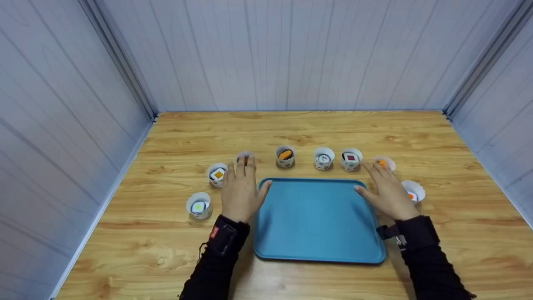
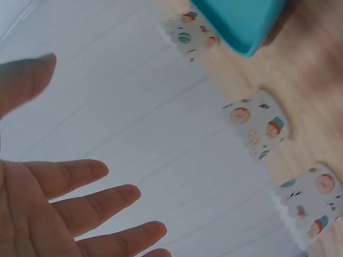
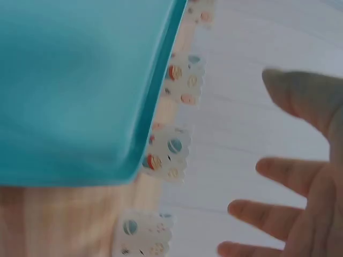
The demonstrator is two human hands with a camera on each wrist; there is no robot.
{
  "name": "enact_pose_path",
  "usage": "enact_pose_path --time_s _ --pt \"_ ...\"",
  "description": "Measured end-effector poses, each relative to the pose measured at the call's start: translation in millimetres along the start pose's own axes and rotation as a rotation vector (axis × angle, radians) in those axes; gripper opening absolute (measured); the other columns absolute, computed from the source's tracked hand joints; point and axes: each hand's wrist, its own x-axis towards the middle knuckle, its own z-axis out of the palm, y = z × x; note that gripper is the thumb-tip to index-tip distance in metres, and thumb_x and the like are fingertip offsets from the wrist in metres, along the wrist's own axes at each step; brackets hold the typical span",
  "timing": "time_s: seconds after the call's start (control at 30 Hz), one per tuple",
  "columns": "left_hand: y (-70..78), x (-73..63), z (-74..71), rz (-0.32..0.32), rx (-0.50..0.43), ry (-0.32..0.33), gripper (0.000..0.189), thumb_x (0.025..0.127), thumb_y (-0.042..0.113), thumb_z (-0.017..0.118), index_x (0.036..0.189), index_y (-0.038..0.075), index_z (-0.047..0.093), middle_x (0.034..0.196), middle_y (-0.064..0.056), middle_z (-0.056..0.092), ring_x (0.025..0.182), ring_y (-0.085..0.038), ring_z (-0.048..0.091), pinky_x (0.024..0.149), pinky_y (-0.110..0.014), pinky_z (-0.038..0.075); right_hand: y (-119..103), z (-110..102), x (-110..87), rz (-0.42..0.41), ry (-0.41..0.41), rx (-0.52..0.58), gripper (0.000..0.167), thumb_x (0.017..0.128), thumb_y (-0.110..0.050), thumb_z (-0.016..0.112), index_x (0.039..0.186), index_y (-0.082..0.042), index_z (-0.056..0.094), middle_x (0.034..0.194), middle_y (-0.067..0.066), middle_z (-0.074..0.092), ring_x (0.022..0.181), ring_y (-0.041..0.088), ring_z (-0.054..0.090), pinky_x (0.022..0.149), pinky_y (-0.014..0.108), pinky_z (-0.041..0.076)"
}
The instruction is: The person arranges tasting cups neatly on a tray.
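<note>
A blue rectangular tray [image 1: 318, 221] lies on the wooden table between my two hands. My left hand [image 1: 241, 193], fingers spread, hovers beside the tray's left edge, its fingertips overlapping a paper cup [image 1: 245, 155] in the head view. Over the tray's right edge my right hand [image 1: 388, 195] is spread too, holding nothing. Close to its fingers stand a cup with a white piece with a dark red centre [image 1: 351, 157] and a cup with an orange piece [image 1: 387, 161]. Both wrist views show straight, separated fingers with patterned cups [image 2: 261, 124] beyond.
Around the tray's far side several paper cups hold sushi-like pieces: a yellow-green-topped one [image 1: 199, 207], an orange-centred one [image 1: 217, 174], an orange one on black [image 1: 285, 155] and a round white one [image 1: 323, 158]. Another cup [image 1: 417, 189] sits right of my right hand. Pale panels [image 1: 291, 54] enclose the table.
</note>
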Motion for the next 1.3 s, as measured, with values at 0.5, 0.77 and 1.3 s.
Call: enact_pose_path --time_s 0.5,0.77,1.3 --pt "-63.6 -18.4 -45.8 -0.049 0.052 -0.03 0.084 0.084 0.051 0.07 0.14 -0.005 0.045 0.14 -0.031 0.048 0.126 -0.05 0.047 0.104 -0.058 0.04 13.1 -0.8 -26.0 0.142 -0.22 0.261 0.081 0.096 -0.05 0.053 0.154 -0.002 0.023 0.144 0.034 0.04 0.122 0.05 0.05 0.089 0.051 0.05" --pt "-97.8 -32.4 -46.6 -0.192 0.032 -0.235 0.089 0.085 0.052 0.067 0.144 -0.009 0.038 0.137 -0.035 0.047 0.122 -0.052 0.049 0.095 -0.06 0.044 24.0 5.2 -29.0 0.171 -0.263 0.31 0.08 0.097 -0.042 0.057 0.152 0.005 0.023 0.128 0.029 0.054 0.106 0.038 0.062 0.078 0.039 0.054" --pt "-126.5 -29.2 -23.7 -0.267 -0.178 -0.438 0.072 0.085 0.029 0.073 0.136 -0.01 0.043 0.127 -0.033 0.052 0.111 -0.044 0.056 0.092 -0.054 0.047 30.6 20.2 -22.2 0.181 -0.236 0.299 0.053 0.089 -0.006 0.063 0.133 0.015 0.043 0.086 0.009 0.055 0.071 0.016 0.051 0.058 0.024 0.042"
